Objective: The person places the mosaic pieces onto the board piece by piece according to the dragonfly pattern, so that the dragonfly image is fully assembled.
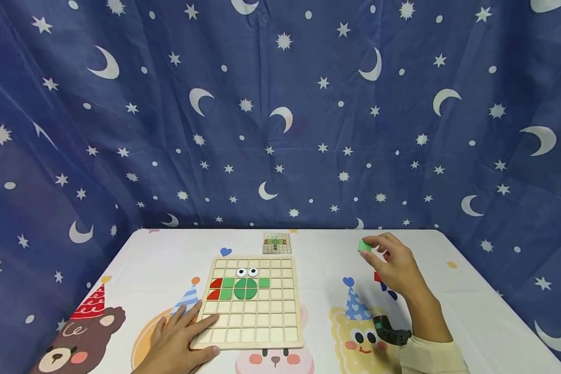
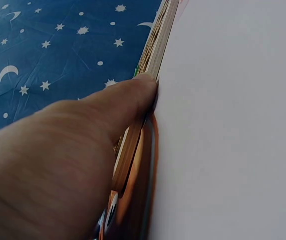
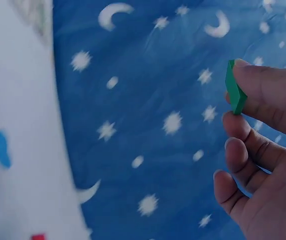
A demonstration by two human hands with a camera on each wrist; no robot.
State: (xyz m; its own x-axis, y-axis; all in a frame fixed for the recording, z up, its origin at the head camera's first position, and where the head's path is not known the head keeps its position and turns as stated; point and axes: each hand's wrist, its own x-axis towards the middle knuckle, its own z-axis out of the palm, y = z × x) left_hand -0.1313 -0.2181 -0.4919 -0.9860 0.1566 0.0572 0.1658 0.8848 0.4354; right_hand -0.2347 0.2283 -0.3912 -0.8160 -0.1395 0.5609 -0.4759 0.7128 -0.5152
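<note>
My right hand (image 1: pixel 395 265) is raised above the right part of the table, pinching a green square tile (image 1: pixel 364 245) between thumb and finger; the right wrist view shows the tile (image 3: pixel 234 87) nearly edge-on. My left hand (image 1: pixel 179 337) rests with spread fingers on the front left corner of a wooden grid board (image 1: pixel 280 322). In the left wrist view the thumb (image 2: pixel 127 97) touches the board's edge. On the board lie green quarter-round tiles (image 1: pixel 245 289) forming a circle, several green squares (image 1: pixel 264 282), two red curved tiles (image 1: pixel 213 295) and two eye tiles (image 1: pixel 253 272).
Behind the board lies a small pattern card (image 1: pixel 277 243) with a similar picture. Red and blue pieces (image 1: pixel 377 277) lie partly hidden beside my right hand. A cartoon-printed white cloth (image 1: pixel 322 306) covers the table, and a blue starry curtain (image 1: pixel 280 130) hangs behind.
</note>
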